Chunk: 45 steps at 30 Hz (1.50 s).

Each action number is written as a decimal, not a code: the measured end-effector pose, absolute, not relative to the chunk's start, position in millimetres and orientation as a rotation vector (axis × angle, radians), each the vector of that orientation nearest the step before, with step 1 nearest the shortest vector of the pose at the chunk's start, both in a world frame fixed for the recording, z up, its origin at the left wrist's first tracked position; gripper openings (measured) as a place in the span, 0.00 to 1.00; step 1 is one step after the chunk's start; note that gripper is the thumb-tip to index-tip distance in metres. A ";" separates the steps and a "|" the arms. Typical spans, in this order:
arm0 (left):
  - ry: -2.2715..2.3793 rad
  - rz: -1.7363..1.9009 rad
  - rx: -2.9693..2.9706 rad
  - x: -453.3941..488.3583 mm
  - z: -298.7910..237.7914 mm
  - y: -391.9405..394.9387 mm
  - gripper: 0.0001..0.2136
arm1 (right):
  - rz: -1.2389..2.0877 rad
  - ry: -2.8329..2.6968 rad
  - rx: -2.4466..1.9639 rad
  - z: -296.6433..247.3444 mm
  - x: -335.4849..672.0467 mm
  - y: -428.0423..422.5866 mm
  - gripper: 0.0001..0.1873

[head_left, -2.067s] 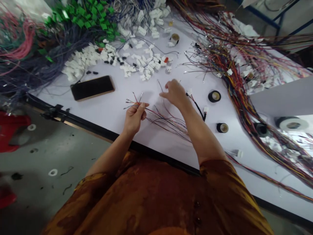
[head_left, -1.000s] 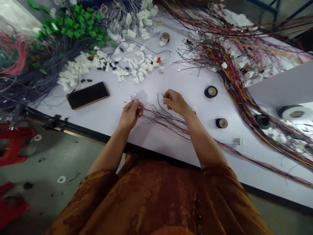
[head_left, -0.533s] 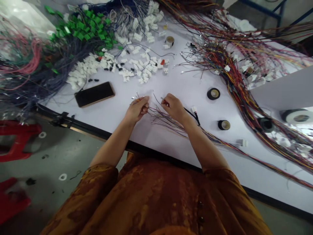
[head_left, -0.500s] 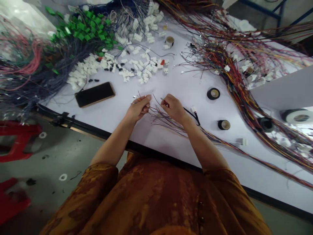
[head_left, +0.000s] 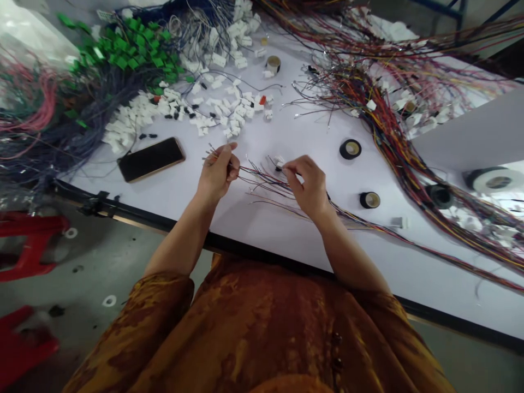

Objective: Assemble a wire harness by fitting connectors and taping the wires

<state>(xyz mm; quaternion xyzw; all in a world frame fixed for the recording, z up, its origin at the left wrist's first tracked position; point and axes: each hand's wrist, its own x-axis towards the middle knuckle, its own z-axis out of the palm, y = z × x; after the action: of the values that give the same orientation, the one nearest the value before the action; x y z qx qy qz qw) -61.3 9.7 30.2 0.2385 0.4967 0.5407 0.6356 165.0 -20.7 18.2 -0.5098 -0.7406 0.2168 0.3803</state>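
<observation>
My left hand (head_left: 219, 170) is closed around several thin coloured wires (head_left: 262, 176), their bare ends poking out past the thumb. From it the bundle runs right, under my right wrist, and along the table. Thumb and forefinger of my right hand (head_left: 308, 183) pinch a short black lead. At its tip, just left of those fingers, is a small white connector (head_left: 279, 161). Loose wire ends fan out between the two hands. The exact grip on the lead is too small to make out fully.
A phone (head_left: 151, 159) lies left of my hands. Beyond are piles of white connectors (head_left: 137, 117) and green connectors (head_left: 131, 46). Black tape rolls (head_left: 350, 149) stand at right, near a thick wire bundle (head_left: 388, 142). The table's black edge (head_left: 245, 251) runs before me.
My right hand has moved right and taken up the black lead with the white connector, which lay to its right before. My left hand has shifted slightly left, still holding the wires.
</observation>
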 end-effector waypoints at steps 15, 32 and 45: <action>0.873 1.139 0.774 -19.0 101.5 -17.7 0.05 | 0.508 -1.898 -1.234 70.0 170.7 -58.2 0.19; 0.937 0.956 1.845 56.8 28.5 -19.7 0.18 | 0.653 -1.554 -1.324 112.1 212.1 -20.9 0.22; 1.376 0.950 1.219 -27.5 -26.6 -31.3 0.15 | 0.512 -0.682 -1.241 117.9 353.9 -31.6 0.23</action>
<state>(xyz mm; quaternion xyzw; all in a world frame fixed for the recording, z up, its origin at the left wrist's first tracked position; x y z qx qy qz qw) -27.5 -31.3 -26.6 0.5064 0.5717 0.3947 0.5108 353.9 -31.6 117.9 -0.5636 -0.3097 0.2326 0.7296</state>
